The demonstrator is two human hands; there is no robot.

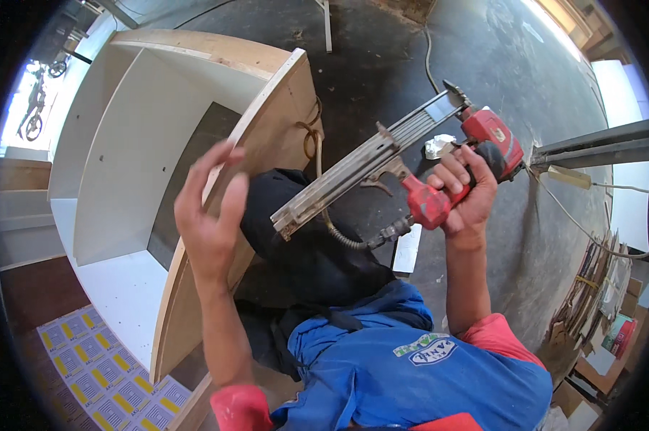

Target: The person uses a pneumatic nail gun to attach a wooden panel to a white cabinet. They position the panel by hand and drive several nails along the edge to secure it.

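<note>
Daylight fills the place, bright and even, coming mostly from an opening at the far left where the view burns out to pure white. A second glare patch washes the top right corner. The white panels of the cabinet bounce that light and look slightly overexposed, while the concrete floor shows a dull sheen. Shadows are soft; the darkest sit under the person's legs. The fisheye bends the cabinet's straight edges into arcs, and a black ring closes off the corners. The left hand is faintly smeared by motion; the nail gun stays sharp.
</note>
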